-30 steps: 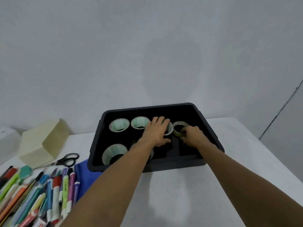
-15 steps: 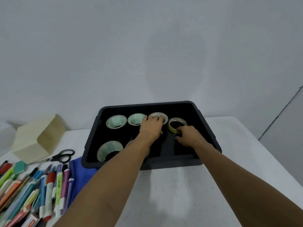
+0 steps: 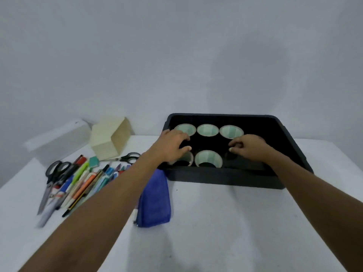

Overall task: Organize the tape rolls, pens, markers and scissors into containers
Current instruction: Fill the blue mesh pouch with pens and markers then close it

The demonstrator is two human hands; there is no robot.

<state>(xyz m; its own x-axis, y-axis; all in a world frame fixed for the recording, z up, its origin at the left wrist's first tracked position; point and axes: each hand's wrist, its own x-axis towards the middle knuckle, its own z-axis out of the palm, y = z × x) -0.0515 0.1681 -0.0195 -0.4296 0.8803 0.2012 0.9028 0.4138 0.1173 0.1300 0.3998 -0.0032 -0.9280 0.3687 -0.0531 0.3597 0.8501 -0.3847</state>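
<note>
So five tape rolls [image 3: 207, 130] sit in the black bin [image 3: 225, 179], your left hand [image 3: 170, 148] and right hand [image 3: 249, 148] curled inside it, grips unclear; pens and markers [image 3: 86, 181] and scissors [image 3: 57, 169] left of the bin remain unsorted.

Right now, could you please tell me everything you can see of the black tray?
The black tray is a low rectangular bin, plastic by its look, with rounded corners and a lipped rim. It sits flat on the white table, right of centre. Five pale green tape rolls lie flat inside, three at the back and two in front. The left hand and right hand reach in over its front wall; whether they touch it is unclear.
</note>
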